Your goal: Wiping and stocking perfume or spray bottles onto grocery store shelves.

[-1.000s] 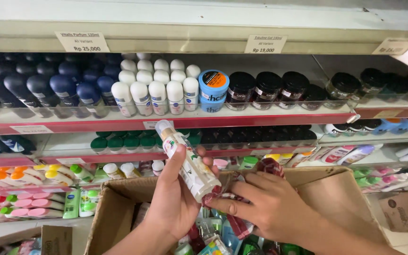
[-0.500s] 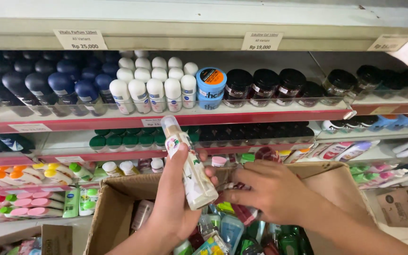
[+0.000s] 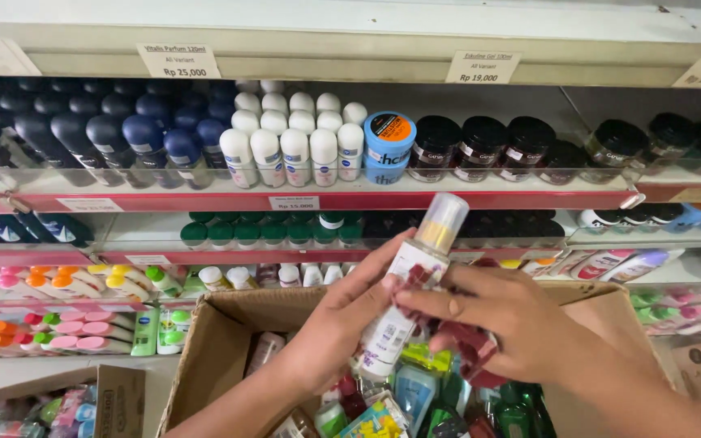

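While clasped in the left hand (image 3: 342,324) above the open cardboard box (image 3: 212,357), white spray bottle (image 3: 407,292) tilted toward the far shelf (image 3: 326,201), right hand (image 3: 505,324) bunching dark red packets (image 3: 464,341): likely to slip from that one-handed grip, toppling bottles below.

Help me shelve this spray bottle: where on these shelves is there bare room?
Bare gaps: the top shelf between the black jars and the farther jars; the second shelf's left, beside the green caps. Crowded: the roll-ons and the cardboard box.
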